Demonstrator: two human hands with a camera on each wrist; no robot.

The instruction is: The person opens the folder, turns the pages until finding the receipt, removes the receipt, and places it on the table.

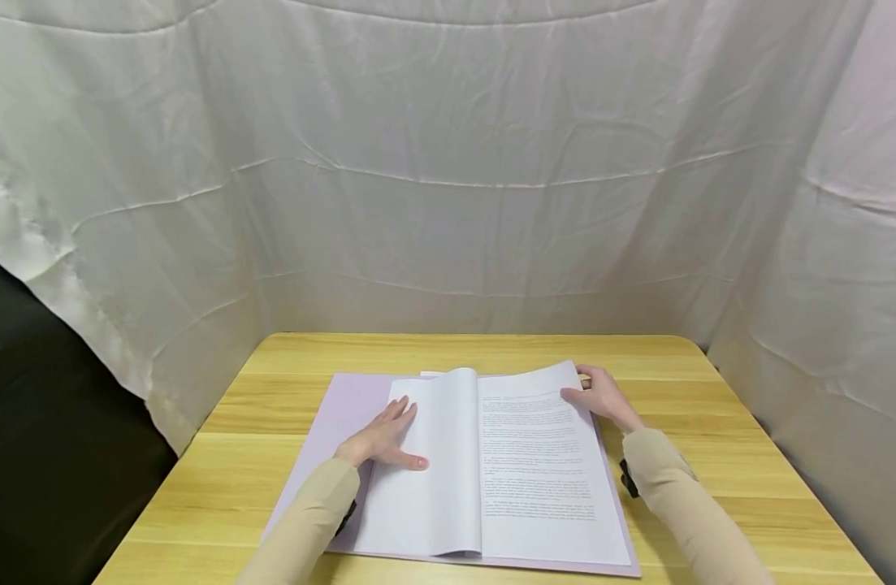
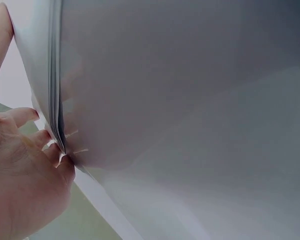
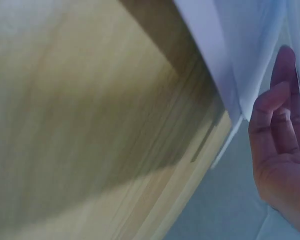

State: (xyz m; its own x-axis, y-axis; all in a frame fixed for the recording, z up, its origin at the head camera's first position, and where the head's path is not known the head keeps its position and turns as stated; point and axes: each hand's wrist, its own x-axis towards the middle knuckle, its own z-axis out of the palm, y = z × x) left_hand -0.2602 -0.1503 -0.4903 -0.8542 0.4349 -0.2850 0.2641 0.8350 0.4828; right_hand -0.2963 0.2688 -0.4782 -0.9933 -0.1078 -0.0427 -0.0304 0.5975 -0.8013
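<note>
A stack of white printed sheets lies spread on a lavender folder (image 1: 345, 406), its left part curling up toward the middle fold. The right-hand page (image 1: 538, 463) carries lines of small text, and its top right corner is lifted. My left hand (image 1: 385, 439) rests on the blank left-hand page (image 1: 451, 487), fingers spread and fairly straight. In the left wrist view that hand (image 2: 25, 170) lies along the edges of several sheets (image 2: 54, 75). My right hand (image 1: 599, 396) pinches the raised page corner between thumb and fingers. The right wrist view shows the right hand (image 3: 280, 150) with the sheet between its fingers.
Everything lies on a light wooden table (image 1: 228, 479) with rounded far corners. A pale grey cloth (image 1: 462, 236) hangs behind and at both sides. Black material (image 1: 45, 422) shows at the left. A sliver of white paper (image 1: 431, 374) sticks out past the folder's top edge.
</note>
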